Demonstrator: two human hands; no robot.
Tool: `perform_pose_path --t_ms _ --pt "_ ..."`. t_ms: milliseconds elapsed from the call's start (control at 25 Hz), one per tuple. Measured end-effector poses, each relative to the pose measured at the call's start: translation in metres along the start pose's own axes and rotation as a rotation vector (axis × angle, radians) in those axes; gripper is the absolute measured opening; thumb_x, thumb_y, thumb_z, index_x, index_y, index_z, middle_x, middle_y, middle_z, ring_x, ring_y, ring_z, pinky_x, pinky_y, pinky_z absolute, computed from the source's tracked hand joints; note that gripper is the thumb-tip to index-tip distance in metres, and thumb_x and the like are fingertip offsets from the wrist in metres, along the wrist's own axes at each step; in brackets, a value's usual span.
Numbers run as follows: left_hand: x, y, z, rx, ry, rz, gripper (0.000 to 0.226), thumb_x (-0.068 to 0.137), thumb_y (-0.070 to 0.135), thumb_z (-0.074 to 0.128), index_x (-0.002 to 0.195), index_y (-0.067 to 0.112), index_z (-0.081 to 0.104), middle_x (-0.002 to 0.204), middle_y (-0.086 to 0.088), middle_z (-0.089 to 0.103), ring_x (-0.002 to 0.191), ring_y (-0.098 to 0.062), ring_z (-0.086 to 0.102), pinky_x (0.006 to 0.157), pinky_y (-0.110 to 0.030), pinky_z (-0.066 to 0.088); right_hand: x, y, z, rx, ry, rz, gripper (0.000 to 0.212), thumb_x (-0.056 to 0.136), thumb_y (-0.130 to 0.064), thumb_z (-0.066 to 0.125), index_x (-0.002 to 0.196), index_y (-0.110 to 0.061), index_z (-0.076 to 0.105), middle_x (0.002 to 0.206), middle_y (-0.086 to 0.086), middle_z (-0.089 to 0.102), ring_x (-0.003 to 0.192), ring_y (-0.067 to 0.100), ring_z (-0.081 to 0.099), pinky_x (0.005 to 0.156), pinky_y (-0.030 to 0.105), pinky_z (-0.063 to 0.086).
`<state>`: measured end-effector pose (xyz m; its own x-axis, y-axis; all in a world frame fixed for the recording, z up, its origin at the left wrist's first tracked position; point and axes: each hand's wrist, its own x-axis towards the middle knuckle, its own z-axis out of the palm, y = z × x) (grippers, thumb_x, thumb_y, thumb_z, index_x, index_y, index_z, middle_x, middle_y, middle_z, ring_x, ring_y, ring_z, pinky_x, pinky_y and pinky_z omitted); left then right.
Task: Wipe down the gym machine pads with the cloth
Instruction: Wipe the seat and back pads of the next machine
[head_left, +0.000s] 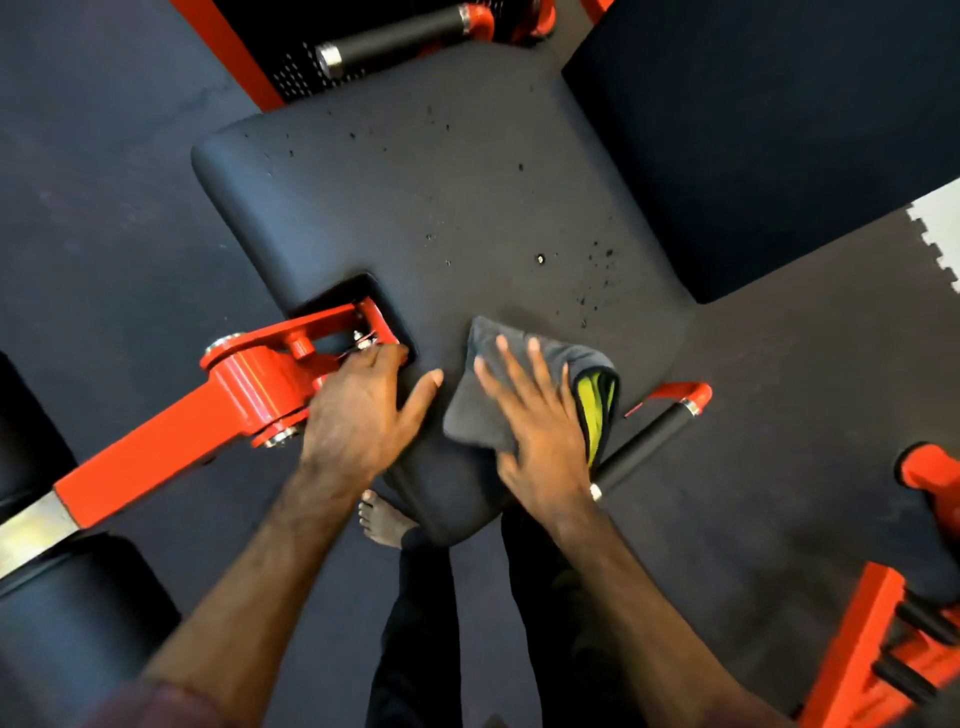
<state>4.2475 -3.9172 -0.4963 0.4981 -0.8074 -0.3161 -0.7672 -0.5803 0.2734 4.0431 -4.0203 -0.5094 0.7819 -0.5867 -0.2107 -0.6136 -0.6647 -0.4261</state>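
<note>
Both hands work the near end of a black seat pad (441, 208) on a red-framed gym machine, seen from above. At right, the right hand (540, 421) lies flat with its fingers spread on a folded grey cloth (478, 405), pressing it against the pad without gripping it; a yellow-green inner layer shows at the cloth's right fold. At left, the left hand (363, 410) is open too, fingers splayed, holding nothing: its thumb reaches toward the cloth but stops just short, while its fingertips rest at the edge of a rectangular notch in the pad, where a red metal arm (244, 384) joins the seat. Dark droplets (597, 260) speckle the pad beyond the cloth, thickest toward the right edge and scattered again near the far end.

1 black handle (649, 447) with silver caps juts from beneath the pad's near right side, partly hidden by the right wrist, and another handle (395, 41) lies at the top of the view. A second black pad (779, 130) stands at upper right, touching or just beside the seat; which, cannot be told. A rounded black roller (62, 613) fills the lower left. Below the pad, 1 bare foot (382, 519) stands on the dark rubber floor (104, 208).
</note>
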Motion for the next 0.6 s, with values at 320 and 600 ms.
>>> perform_pose_path --t_ms 320,600 --pt "-0.019 0.032 0.035 0.084 0.144 -0.191 0.075 0.100 0.069 0.047 0.141 0.007 0.054 0.127 -0.017 0.064 0.117 -0.038 0.057 0.109 -0.050 0.043 0.037 0.049 -0.012 0.088 0.058 0.232 0.106 0.069 -0.009 0.066 0.166 -0.032 0.029 0.176 -0.007 0.012 0.164 0.027 -0.002 0.129 0.063 0.008" --pt "-0.018 0.038 0.037 0.059 0.177 -0.252 0.075 0.098 0.069 0.048 0.143 0.008 0.053 0.129 -0.017 0.062 0.122 -0.040 0.055 0.112 -0.056 0.042 -0.028 0.091 -0.016 0.064 -0.011 -0.001 0.101 0.068 -0.012 0.059 0.164 -0.028 0.033 0.176 -0.005 0.014 0.164 0.027 0.001 0.126 0.069 0.014"
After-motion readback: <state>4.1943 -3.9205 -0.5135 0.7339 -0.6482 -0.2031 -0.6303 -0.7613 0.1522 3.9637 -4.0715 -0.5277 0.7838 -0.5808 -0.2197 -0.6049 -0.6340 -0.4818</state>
